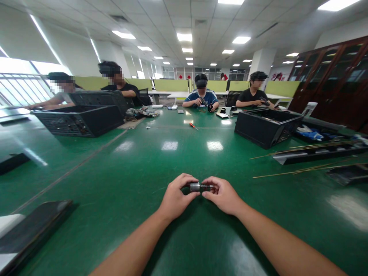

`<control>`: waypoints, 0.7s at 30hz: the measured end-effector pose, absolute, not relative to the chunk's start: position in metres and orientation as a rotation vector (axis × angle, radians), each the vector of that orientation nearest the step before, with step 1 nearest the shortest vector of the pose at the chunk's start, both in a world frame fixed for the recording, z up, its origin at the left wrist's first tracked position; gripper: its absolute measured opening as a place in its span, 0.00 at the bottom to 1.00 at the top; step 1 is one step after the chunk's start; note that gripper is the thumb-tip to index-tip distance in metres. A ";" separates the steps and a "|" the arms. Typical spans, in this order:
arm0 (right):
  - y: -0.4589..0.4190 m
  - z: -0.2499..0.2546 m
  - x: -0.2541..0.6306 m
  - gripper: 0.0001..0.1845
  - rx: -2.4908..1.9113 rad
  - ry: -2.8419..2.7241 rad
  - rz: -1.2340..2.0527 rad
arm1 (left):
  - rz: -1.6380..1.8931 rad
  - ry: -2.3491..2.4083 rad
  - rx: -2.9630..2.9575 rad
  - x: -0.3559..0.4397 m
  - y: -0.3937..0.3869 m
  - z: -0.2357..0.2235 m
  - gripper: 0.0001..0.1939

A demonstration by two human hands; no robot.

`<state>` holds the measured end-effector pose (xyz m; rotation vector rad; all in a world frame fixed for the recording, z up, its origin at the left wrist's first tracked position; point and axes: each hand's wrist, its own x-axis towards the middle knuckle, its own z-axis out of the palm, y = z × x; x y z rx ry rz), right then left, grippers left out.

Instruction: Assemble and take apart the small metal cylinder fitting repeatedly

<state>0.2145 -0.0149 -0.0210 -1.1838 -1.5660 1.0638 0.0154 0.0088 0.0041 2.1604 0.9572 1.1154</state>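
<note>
A small silver metal cylinder with a dark, ringed, narrower shaft [195, 186] lies level between my two hands, just over the green table. My left hand [178, 197] grips its thick silver end between thumb and fingers. At the thin shaft end, my right hand [225, 196] has thumb and fingers closed around the tip. The fingertips cover both ends of the part, and its exact kind cannot be made out.
Black computer cases [105, 119] stand left and right [258, 130] on the green table [129, 191]. An orange screwdriver [192, 125] lies ahead. Thin rods [287, 173] jut in at right; a dark flat panel [37, 230] lies near left. Several people sit around the table.
</note>
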 end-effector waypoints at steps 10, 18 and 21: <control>-0.014 -0.018 0.214 0.12 -1.174 -1.537 1.008 | 1.128 1.024 2.212 0.017 0.006 0.004 0.12; -0.013 -0.018 0.216 0.11 -1.208 -1.581 0.895 | 1.152 1.087 2.215 0.017 0.006 0.007 0.12; -0.013 -0.017 0.217 0.11 -1.228 -1.589 0.871 | 1.157 1.082 2.225 0.016 0.006 0.007 0.12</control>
